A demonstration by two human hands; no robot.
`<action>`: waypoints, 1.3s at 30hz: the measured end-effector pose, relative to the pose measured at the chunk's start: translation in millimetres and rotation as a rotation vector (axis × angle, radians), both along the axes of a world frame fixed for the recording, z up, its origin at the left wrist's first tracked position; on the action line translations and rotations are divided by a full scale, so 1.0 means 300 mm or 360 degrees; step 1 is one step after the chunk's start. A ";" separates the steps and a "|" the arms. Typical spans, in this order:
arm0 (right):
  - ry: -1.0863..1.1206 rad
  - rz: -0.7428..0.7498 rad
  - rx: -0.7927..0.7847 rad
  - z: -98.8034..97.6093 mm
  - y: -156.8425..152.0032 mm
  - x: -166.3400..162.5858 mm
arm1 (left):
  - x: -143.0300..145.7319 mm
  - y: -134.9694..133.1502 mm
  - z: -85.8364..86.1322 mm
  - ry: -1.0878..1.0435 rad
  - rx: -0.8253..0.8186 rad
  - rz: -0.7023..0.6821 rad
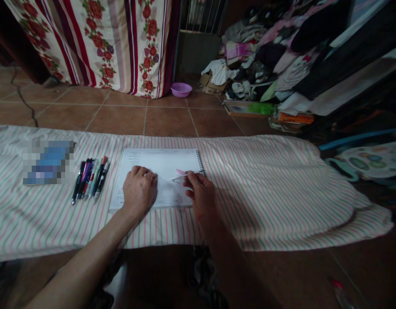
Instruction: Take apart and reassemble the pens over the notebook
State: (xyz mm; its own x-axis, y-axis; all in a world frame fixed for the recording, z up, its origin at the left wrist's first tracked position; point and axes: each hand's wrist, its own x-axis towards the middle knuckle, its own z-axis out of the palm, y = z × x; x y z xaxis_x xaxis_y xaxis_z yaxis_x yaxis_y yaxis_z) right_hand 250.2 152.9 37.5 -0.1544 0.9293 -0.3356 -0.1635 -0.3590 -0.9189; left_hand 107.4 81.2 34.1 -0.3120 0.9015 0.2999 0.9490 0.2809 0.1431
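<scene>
A white spiral notebook point(162, 165) lies open on a striped cloth point(265, 184) spread over the floor. My left hand point(138, 189) rests on the page near its lower edge, fingers curled under in a loose fist, nothing visible in it. My right hand point(201, 193) is pinched on a pink and white pen point(180, 174) whose tip lies on the page. Several pens point(90, 178) lie side by side to the left of the notebook.
A blurred blue object point(48, 162) lies at the cloth's far left. Beyond the cloth are brown floor tiles, a purple bowl point(181, 89), a floral hanging sheet point(98, 43) and a pile of clothes point(265, 56) at the right. A paint palette point(374, 161) sits at the right edge.
</scene>
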 end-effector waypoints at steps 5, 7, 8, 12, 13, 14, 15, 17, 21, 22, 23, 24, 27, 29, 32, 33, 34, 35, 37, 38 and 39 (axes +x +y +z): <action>-0.0016 -0.0008 0.0011 0.000 0.002 -0.001 | -0.006 0.003 -0.013 0.0009 0.0103 -0.0059; -0.0033 -0.0006 0.0007 0.001 0.003 0.000 | -0.008 0.004 -0.016 -0.0006 0.0150 -0.0093; -0.0045 0.0000 0.0009 0.001 0.003 0.000 | -0.008 0.004 -0.016 -0.0016 0.0167 -0.0110; -0.0074 0.0014 0.0050 0.004 0.002 0.002 | -0.003 -0.002 -0.010 -0.0068 0.0157 -0.0144; -0.0079 0.0010 0.0064 0.006 0.001 0.002 | 0.000 -0.004 -0.008 -0.0087 0.0152 -0.0147; -0.0088 0.0006 0.0078 0.009 0.000 0.002 | 0.003 -0.006 -0.006 -0.0112 0.0153 -0.0151; -0.0099 0.0004 0.0093 0.012 -0.002 0.002 | 0.007 -0.008 -0.004 -0.0145 0.0159 -0.0161; -0.0122 0.0002 0.0119 0.021 -0.005 0.000 | 0.012 -0.011 -0.004 -0.0220 0.0180 -0.0196; -0.0136 0.0006 0.0172 0.032 -0.011 -0.003 | 0.017 -0.013 -0.013 -0.0310 0.0223 -0.0260; -0.0142 0.0008 0.0181 0.032 -0.011 -0.004 | 0.017 -0.013 -0.016 -0.0325 0.0235 -0.0272; -0.0148 0.0011 0.0189 0.031 -0.011 -0.004 | 0.017 -0.013 -0.017 -0.0339 0.0246 -0.0286; -0.0155 0.0015 0.0197 0.029 -0.011 -0.004 | 0.018 -0.013 -0.018 -0.0353 0.0256 -0.0301; -0.0161 0.0013 0.0244 0.021 -0.011 -0.005 | 0.024 -0.014 -0.015 -0.0384 0.0268 -0.0332; -0.0161 0.0013 0.0279 0.015 -0.011 -0.006 | 0.029 -0.015 -0.011 -0.0392 0.0271 -0.0341; -0.0164 0.0014 0.0300 0.010 -0.011 -0.008 | 0.037 -0.017 -0.007 -0.0389 0.0276 -0.0350; -0.0166 0.0014 0.0300 0.008 -0.011 -0.009 | 0.039 -0.017 -0.006 -0.0384 0.0278 -0.0347; -0.0169 0.0014 0.0301 0.007 -0.010 -0.009 | 0.040 -0.017 -0.006 -0.0378 0.0280 -0.0344; -0.0174 0.0014 0.0304 0.007 -0.010 -0.010 | 0.041 -0.017 -0.006 -0.0371 0.0281 -0.0339; -0.0184 0.0013 0.0311 0.007 -0.010 -0.010 | 0.041 -0.017 -0.007 -0.0357 0.0280 -0.0326; -0.0185 0.0010 0.0315 0.007 -0.011 -0.010 | 0.041 -0.017 -0.007 -0.0354 0.0276 -0.0323; -0.0186 0.0007 0.0317 0.008 -0.011 -0.010 | 0.041 -0.017 -0.007 -0.0354 0.0272 -0.0322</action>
State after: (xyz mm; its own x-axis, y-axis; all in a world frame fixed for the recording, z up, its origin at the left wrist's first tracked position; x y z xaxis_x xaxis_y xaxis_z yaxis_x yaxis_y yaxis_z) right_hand 247.1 149.6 39.7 -0.1297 0.9784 -0.1612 -0.0508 -0.1689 -0.9843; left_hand 119.7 76.1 31.8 -0.2066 0.8945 0.3964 0.9234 0.0443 0.3813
